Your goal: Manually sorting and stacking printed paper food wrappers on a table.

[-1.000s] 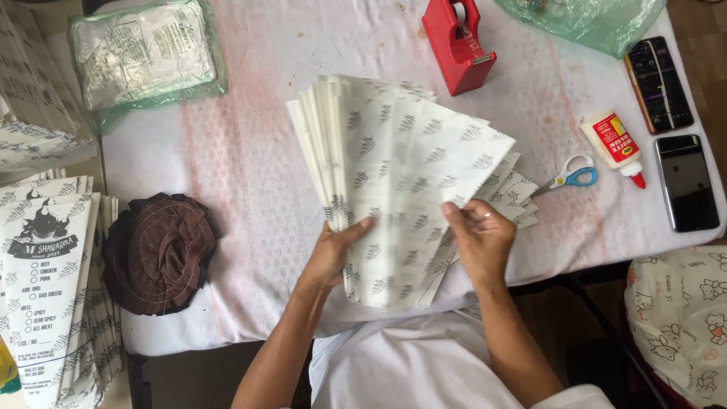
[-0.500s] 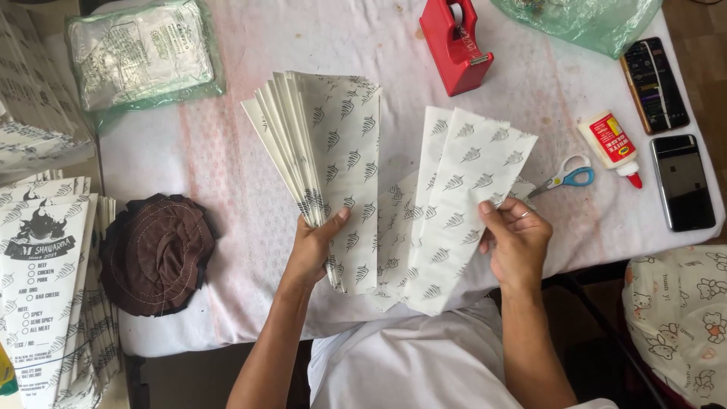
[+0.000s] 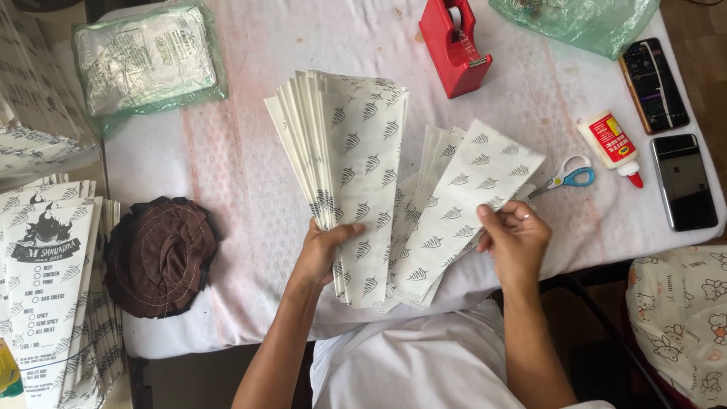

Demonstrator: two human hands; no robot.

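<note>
1. Covering most of the view, one table (image 3: 227, 167) under a pale cloth runs off the top edge, and its near edge is hidden by the person's white shirt.
2. Two fans of paper sheets with a leaf print sit over the middle of the table: the larger fan (image 3: 356, 151) stands upright in the left hand (image 3: 322, 254), the smaller fan (image 3: 462, 204) leans right in the right hand (image 3: 515, 238). The sheets overlap too tightly to count, and the lower ends of both fans cross between the hands.
3. One stack of printed paper cones (image 3: 49, 288) is cut off at the left and bottom edges; more of them higher up at the left are hard to make out.
4. One green plastic packet (image 3: 148, 57) lies at the top left, its contents blurred; one green bag (image 3: 583, 23) is cut off at the top.
5. One brown hat (image 3: 159, 254) lies on the table's left end.
6. One red tape holder (image 3: 454, 49) stands near the top.
7. Two phones (image 3: 681, 182) lie at the right.
8. One glue bottle (image 3: 612, 145) and one pair of scissors (image 3: 564, 179), partly hidden by the smaller fan.
9. The left thumb presses across the front of its fan, the other fingers hidden behind; the right fingers curl and pinch the edge of theirs.
</note>
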